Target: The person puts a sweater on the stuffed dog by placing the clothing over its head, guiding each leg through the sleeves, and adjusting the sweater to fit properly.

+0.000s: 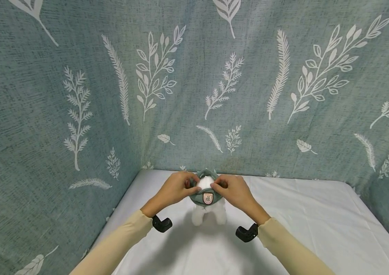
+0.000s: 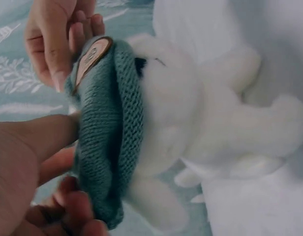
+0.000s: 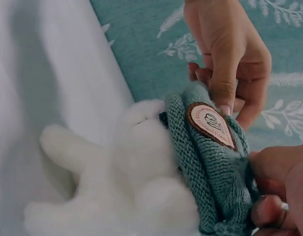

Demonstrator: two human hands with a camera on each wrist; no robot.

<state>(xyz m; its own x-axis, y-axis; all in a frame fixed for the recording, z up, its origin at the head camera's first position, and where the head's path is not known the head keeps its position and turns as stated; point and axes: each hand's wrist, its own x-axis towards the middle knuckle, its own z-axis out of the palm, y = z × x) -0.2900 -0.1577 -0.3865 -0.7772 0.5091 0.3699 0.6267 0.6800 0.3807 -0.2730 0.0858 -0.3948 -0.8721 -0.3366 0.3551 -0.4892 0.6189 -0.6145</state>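
A small green knitted hat (image 1: pixel 217 198) with an oval-edged patch (image 3: pixel 213 125) sits round the head of a white plush toy (image 2: pixel 173 93). White shows through the hat's open top in the head view. My left hand (image 1: pixel 177 186) pinches the rim at the left between thumb and fingers. On the opposite side, my right hand (image 1: pixel 236 191) grips the same rim, thumb on the inside edge. The toy's dark eye or nose peeks out just under the brim in the left wrist view. Some fingertips are hidden behind the knit.
A white cloth (image 1: pixel 304 217) covers the table under the toy. Green curtains (image 1: pixel 194 95) with white leaf prints stand close behind and at both sides. Black wrist devices (image 1: pixel 162 224) are worn on both forearms.
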